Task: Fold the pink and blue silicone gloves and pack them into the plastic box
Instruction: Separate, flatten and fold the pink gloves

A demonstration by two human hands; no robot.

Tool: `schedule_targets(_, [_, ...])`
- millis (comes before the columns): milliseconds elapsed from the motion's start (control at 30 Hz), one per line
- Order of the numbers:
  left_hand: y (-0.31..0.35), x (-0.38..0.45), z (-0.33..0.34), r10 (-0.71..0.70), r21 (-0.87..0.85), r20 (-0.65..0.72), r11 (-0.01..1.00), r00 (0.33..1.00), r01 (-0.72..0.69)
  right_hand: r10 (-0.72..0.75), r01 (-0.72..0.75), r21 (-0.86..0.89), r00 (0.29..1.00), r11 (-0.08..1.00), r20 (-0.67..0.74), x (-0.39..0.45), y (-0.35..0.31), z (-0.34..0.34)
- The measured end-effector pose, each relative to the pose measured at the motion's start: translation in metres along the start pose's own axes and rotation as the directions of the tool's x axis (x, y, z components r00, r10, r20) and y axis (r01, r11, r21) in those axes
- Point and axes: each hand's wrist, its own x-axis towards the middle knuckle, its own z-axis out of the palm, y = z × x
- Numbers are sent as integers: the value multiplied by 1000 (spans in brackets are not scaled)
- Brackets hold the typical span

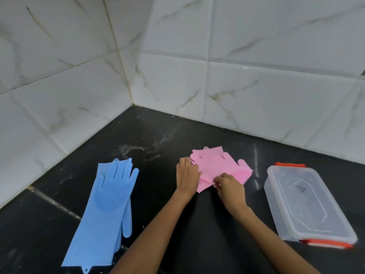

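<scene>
The pink silicone gloves [219,167] lie folded over on the black counter, near the middle. My left hand [186,176] presses down on their left edge with fingers bent. My right hand [229,186] pinches the lower folded edge of the pink gloves. The blue silicone gloves [107,210] lie stretched out flat at the left, stacked one on the other, fingers pointing away from me. The clear plastic box [308,204] with orange clips stands at the right, its lid on, apart from both hands.
The black counter [158,194] meets white marble-look wall tiles [177,56] in a corner at the back. White dust marks the counter behind the gloves. A pale seam crosses the counter at the far left.
</scene>
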Motion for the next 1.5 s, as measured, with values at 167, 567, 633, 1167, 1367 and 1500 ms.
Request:
schedule_targets(167, [-14,4,-21,220,-118,41,970,975,-214,-33,42,75,992,996,-119,3,-1,-5])
schedule_targets(567, [-20,-1,-55,292,-218,-75,928,953,-302,-197,238,171,953,956,-229,11,-19,-20])
schedule_targets(633, [-22,-4,-58,278,-207,-98,933,955,-293,-214,256,179,951,950,-222,13,-24,-20])
schedule_targets(1167, [-29,-10,-65,218,-243,-126,939,968,-243,-78,140,235,964,962,-253,5,-43,-18])
schedule_targets(1367, [-35,-13,-73,223,-229,-126,941,967,-247,48,-9,194,979,981,-197,-9,-38,-3])
schedule_targets(1500, [-35,-16,-84,215,-248,-157,936,964,-249,91,-24,260,964,965,-249,-13,-50,3])
